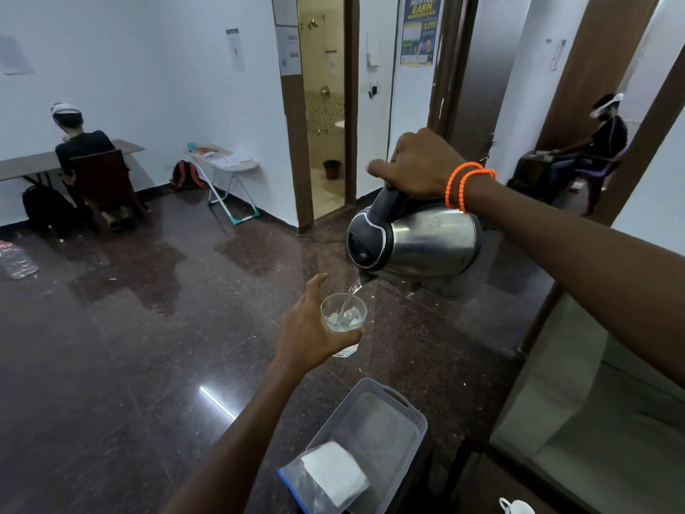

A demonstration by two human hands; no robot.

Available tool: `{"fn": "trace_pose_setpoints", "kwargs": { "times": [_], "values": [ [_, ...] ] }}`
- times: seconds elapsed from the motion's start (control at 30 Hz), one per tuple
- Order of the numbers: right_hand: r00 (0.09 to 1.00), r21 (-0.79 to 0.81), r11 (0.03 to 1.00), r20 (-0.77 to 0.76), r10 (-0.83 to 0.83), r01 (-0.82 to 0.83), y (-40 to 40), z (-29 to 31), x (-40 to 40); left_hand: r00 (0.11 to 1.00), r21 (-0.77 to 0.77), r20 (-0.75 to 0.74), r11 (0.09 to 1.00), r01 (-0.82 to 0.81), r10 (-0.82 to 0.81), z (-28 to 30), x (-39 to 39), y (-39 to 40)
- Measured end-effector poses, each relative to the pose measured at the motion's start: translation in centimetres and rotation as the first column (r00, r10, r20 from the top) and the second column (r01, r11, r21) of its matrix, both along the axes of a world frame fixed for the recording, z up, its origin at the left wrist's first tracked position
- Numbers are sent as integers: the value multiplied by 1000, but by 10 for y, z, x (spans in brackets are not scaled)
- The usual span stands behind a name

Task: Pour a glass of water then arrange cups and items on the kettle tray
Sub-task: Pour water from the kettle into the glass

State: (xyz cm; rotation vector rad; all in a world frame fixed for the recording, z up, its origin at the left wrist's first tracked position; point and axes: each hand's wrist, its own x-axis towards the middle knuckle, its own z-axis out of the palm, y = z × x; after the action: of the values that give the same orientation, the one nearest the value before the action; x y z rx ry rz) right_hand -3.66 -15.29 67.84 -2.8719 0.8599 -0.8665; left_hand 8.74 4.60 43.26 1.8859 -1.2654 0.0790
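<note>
My left hand (309, 328) grips a clear drinking glass (344, 320) held out over the dark floor. My right hand (419, 163), with orange bands on the wrist, holds the black handle of a steel electric kettle (419, 243). The kettle is tipped to the left, and a thin stream of water falls from its spout into the glass, which is partly filled. Below, a grey plastic tray (411, 413) with perforated walls lies near the bottom edge. A clear zip bag with a white folded napkin (333, 473) rests in its near end.
A white cup (517, 508) peeks in at the bottom right. To the right runs a glass panel in a dark frame. Two seated people, folding tables, bags and an open bathroom doorway stand farther off across the polished floor. A plastic bottle (16, 259) lies at the left.
</note>
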Motion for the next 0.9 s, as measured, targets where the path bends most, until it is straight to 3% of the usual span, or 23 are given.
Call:
{"fn": "trace_pose_setpoints", "kwargs": {
  "times": [0.37,0.53,0.7,0.9],
  "values": [
    [996,90,995,70,-58,52,-14,-45,-1,998,36,-60,999,18,-16,-13,1,-9],
    [973,226,967,170,-158,118,-24,-72,-9,994,65,-109,998,13,-6,-22,-1,-13],
    [927,464,863,196,-319,199,-38,-112,-22,991,79,-136,997,1,9,-34,-1,-14],
    [767,773,612,286,-574,169,-46,-182,-44,983,105,-182,994,3,16,-58,4,-17]
  ]
}}
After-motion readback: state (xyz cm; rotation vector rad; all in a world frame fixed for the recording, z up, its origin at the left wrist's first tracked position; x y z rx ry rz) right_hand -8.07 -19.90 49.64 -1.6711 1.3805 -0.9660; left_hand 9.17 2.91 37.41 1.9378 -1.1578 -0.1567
